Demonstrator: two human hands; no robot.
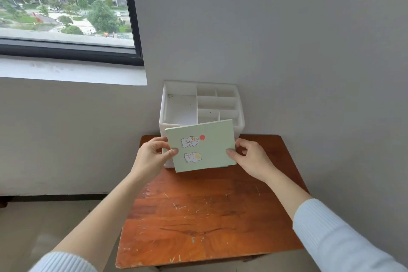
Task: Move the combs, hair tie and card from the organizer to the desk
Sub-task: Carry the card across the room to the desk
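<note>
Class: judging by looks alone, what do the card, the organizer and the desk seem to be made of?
Card: probably matte paperboard; thin, flat, stickered.
Organizer: likely moulded white plastic; smooth, thin dividers.
Desk: wood or veneer with worn varnish; visible grain and scratches.

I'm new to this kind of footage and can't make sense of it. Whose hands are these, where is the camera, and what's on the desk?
There is no machine here: a person wears a camera on the head, looking forward and down. The left hand and right hand each have a grip on one side edge of a pale green card with cartoon stickers, held above the wooden desk. Behind it stands a white organizer in the corner; its visible compartments look empty. No combs or hair tie can be seen.
</note>
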